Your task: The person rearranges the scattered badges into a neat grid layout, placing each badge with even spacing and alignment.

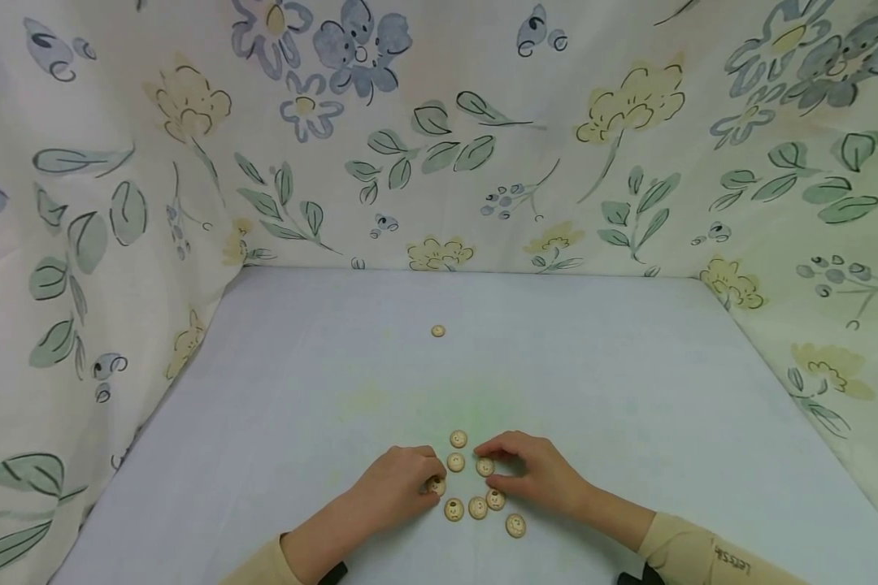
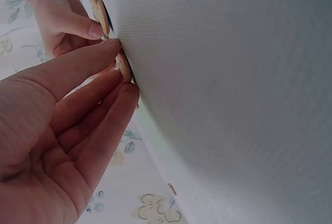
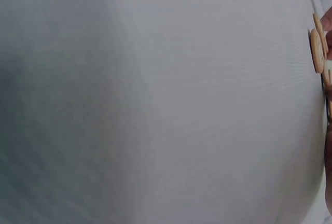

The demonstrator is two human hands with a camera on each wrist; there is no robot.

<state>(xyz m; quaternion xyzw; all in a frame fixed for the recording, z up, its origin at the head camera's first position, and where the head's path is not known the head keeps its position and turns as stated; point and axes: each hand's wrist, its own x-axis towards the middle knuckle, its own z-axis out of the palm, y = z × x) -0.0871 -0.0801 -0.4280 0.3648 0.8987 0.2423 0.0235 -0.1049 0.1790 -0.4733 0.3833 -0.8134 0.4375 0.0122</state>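
Observation:
Several small round wooden discs with drawn faces lie close together near the front of the table. My left hand (image 1: pixel 401 485) pinches a wooden disc (image 1: pixel 436 486) by its edges at the left of the group; the left wrist view shows thumb and fingertip on this disc (image 2: pixel 123 67). Opposite, my right hand (image 1: pixel 537 474) has thumb and index finger around another disc (image 1: pixel 485 467). Just under the right thumb lies a disc (image 1: pixel 495 500). Between the hands are an upper disc (image 1: pixel 458 439) and one below it (image 1: pixel 455 462). In the right wrist view, the right hand is mostly cut off.
Nearer me lie a disc (image 1: pixel 454 510), one beside it (image 1: pixel 478 509) and one farther right (image 1: pixel 515 526). A lone disc (image 1: pixel 438 331) sits toward the back of the white table (image 1: pixel 300 341). Flower-printed cloth (image 1: pixel 454 203) hangs around the back and sides.

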